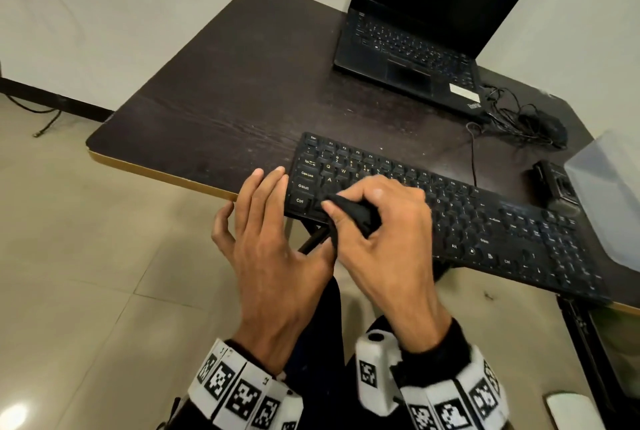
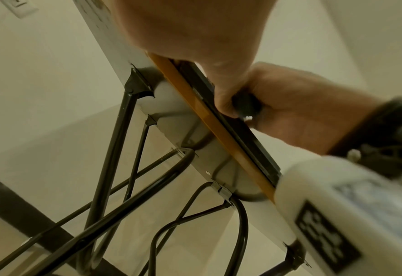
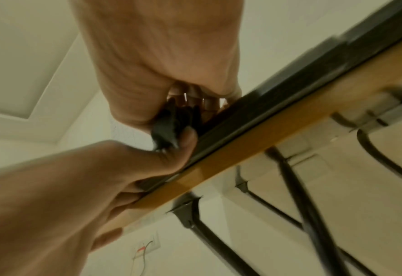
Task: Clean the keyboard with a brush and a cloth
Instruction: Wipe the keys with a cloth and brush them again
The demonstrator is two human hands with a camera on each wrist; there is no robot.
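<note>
One long black plastic keyboard [image 1: 450, 218] lies along the near edge of one dark wood-grain table [image 1: 242, 83] with a tan edge band, its left end at the person's hands. One black cloth [image 1: 349, 211] is in play; no brush can be told apart in these views. The right hand [image 1: 384, 239] has its fingers curled around the bunched cloth, thumb pinching it from the near side, and presses it onto the bottom-left keys beside Ctrl (the right wrist view shows the cloth wadded between thumb and curled fingers against the keyboard's front edge). The left hand [image 1: 273, 235] is spread and relaxed, fingers straight, its fingertips resting at the keyboard's left end by the Shift and Caps Lock keys, thumb apart below the table edge; it holds nothing. Farther back stand one open black laptop [image 1: 415, 41], one black corded mouse [image 1: 550, 128] and one small black device [image 1: 554, 183], near a translucent plastic box [image 1: 609, 194].
</note>
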